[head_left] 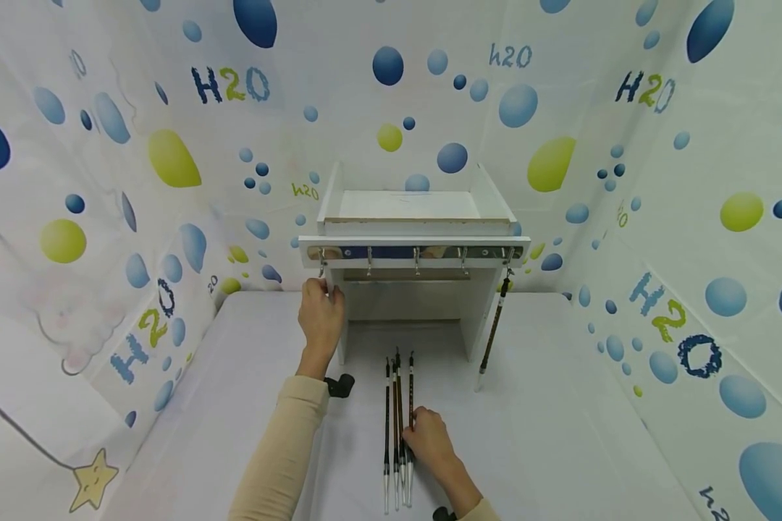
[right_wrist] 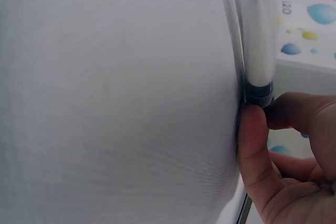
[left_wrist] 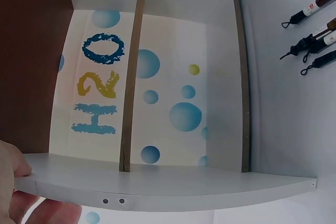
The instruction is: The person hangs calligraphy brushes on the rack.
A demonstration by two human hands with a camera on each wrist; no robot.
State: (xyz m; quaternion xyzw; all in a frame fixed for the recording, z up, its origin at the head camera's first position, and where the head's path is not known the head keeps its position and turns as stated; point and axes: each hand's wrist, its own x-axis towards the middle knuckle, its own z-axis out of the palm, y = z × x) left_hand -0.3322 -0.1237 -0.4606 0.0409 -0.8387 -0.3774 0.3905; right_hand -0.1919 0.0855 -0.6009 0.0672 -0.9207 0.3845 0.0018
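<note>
while the left hand [head_left: 321, 316] grips the left side panel of the white rack [head_left: 417, 246] at the far end of the surface [head_left: 560, 434], right hand [head_left: 430, 441] pinches one of four brushes [head_left: 397, 427] lying side by side near centre; a fifth brush [head_left: 493, 333] hangs from the rightmost hook [head_left: 510, 262]

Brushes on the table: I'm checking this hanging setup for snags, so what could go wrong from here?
The right hand pinches one brush among the four brushes lying close together; lifting it may roll the neighbours. The left hand holds the white rack by one end; a slip could swing the hanging brush.
</note>
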